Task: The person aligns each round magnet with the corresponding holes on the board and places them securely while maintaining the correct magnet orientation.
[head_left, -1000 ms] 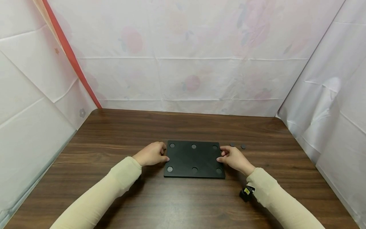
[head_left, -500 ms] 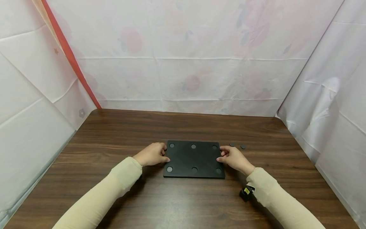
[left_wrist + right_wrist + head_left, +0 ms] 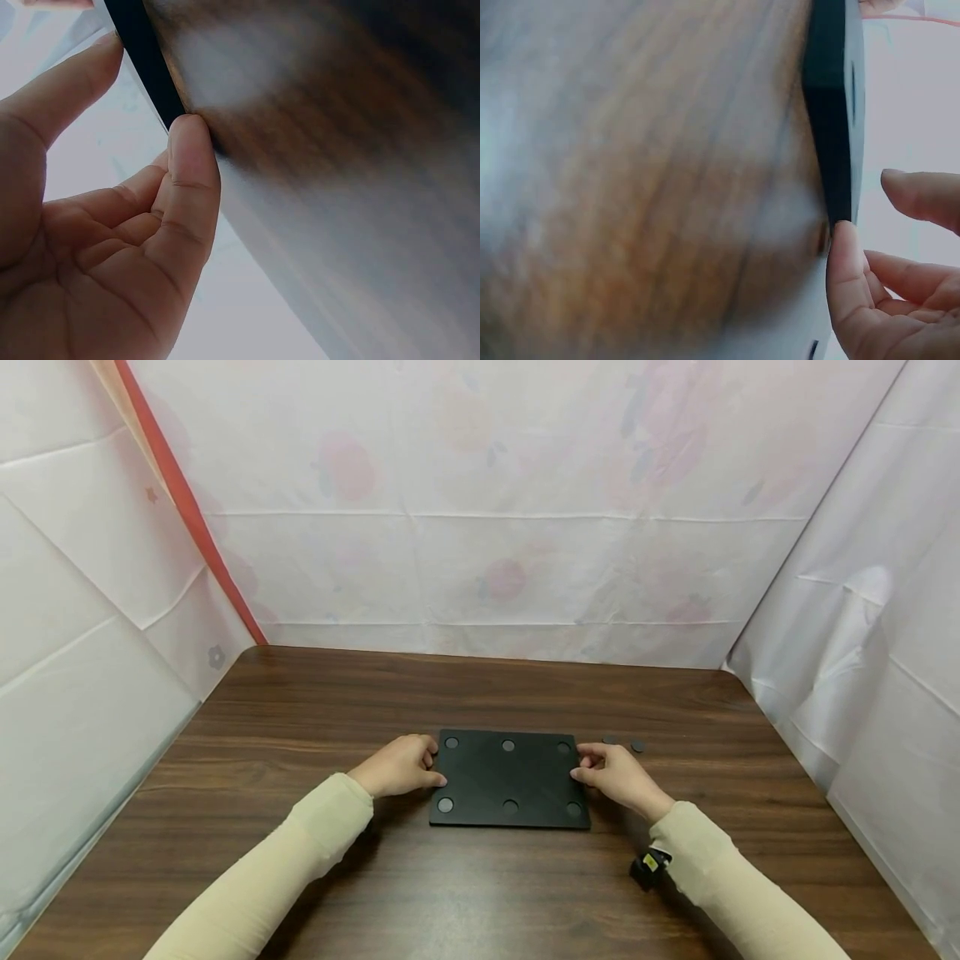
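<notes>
A flat black rectangular board [image 3: 512,777] lies on the table, with several round spots along its two long edges. Some spots look greyer than others; I cannot tell which are filled. My left hand [image 3: 399,766] pinches its left side: in the left wrist view the thumb [image 3: 94,67] meets the top face and a fingertip [image 3: 191,142] touches the edge. At the right side is my right hand [image 3: 617,781]. In the right wrist view one fingertip [image 3: 845,240] touches the board's edge, while the thumb [image 3: 922,196] stands a little off the surface.
Two small dark discs, one nearer [image 3: 608,741] and one farther right [image 3: 637,747], lie just beyond my right hand. The brown wooden table [image 3: 480,893] ends at a white patterned cloth [image 3: 480,568] behind. A black wrist device [image 3: 649,867] hangs under my right sleeve.
The right thumb has drawn back slightly towards the board's right edge. The board and my left hand look unmoved.
</notes>
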Demonstrator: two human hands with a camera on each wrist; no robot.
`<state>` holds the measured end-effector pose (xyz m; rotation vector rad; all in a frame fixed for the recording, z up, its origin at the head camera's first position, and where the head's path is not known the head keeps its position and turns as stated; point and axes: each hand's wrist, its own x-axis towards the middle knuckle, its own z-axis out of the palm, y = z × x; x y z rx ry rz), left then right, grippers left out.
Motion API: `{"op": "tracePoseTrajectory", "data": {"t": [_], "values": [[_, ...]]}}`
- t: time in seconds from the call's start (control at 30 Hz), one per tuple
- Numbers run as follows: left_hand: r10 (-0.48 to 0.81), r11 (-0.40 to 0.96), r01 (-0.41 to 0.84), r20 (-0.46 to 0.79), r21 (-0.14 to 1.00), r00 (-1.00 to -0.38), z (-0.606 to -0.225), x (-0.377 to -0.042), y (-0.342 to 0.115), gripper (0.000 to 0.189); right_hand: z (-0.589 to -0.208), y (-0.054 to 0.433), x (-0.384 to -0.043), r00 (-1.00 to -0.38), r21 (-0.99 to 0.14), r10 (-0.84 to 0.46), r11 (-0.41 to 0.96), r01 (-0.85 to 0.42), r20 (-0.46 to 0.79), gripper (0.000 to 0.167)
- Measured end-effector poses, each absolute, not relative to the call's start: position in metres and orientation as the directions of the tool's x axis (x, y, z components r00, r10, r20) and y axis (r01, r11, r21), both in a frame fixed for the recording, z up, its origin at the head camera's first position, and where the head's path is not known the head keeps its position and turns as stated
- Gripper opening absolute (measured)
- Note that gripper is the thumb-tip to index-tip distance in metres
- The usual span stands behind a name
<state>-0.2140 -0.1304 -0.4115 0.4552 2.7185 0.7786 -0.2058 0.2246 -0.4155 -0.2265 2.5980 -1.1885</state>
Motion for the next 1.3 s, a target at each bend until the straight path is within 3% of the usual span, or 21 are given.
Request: {"op": "tracePoseTrajectory", "data": {"t": [0.23, 0.73, 1.3], "values": [[0.368, 0.808, 0.218, -0.180, 0.547, -0.912, -0.412, -0.213, -0.130, 0.053, -0.407, 0.232, -0.206, -0.964, -0.749, -0.242, 0.657, -0.080, -0.109, 0.053], [0.373, 0.806, 0.223, -0.177, 0.548, -0.911, -0.411, -0.213, -0.130, 0.054, -0.390, 0.263, -0.204, -0.981, -0.606, -0.165, 0.771, -0.195, 0.106, 0.044], [0.371, 0.803, 0.218, -0.178, 0.555, -0.911, -0.410, -0.213, -0.131, 0.055, -0.399, 0.298, -0.192, -0.984, -0.520, -0.134, 0.837, -0.174, 0.114, 0.035]]}}
